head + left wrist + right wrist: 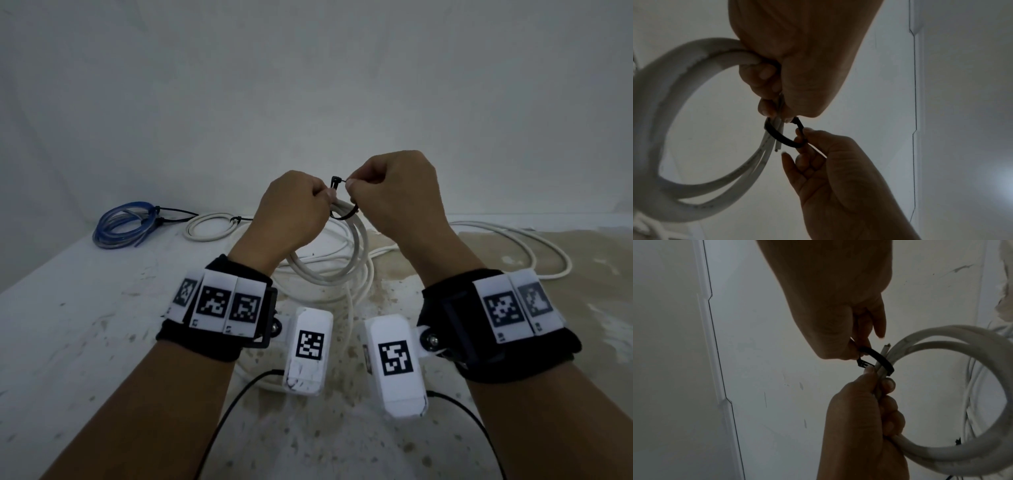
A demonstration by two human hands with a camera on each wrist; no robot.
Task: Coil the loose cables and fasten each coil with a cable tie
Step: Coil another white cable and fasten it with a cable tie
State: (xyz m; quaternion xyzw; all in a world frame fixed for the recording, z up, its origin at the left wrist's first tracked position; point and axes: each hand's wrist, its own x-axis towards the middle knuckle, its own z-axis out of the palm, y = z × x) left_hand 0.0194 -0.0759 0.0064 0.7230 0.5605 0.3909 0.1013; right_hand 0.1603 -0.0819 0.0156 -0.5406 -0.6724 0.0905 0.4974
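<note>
Both hands are raised at the centre of the head view, above a stained white table point(85, 308). The left hand point(291, 212) has its fingers curled round a white cable coil point(329, 270), gripping the bundled strands near the top so the loop hangs down toward the table. In the left wrist view the coil point(674, 113) arcs across the left half of the frame, with a cut end of cable poking out just below the fingers.

A black cable tie point(342, 214) loops loosely round the gripped strands, not drawn tight. The right hand point(394, 195) pinches the tie between thumb and forefinger, its other fingers curled in; the tie's head point(335, 180) stands up between the two hands. In the right wrist view the tie point(879, 359) crosses the strands just above the left thumb.

At the left of the head view, toward the table's far edge, lie a blue cable coil point(123, 222) and a smaller white coil point(209, 228), each bound with a black tie. A loose white cable point(534, 253) sprawls across the right side of the table.
</note>
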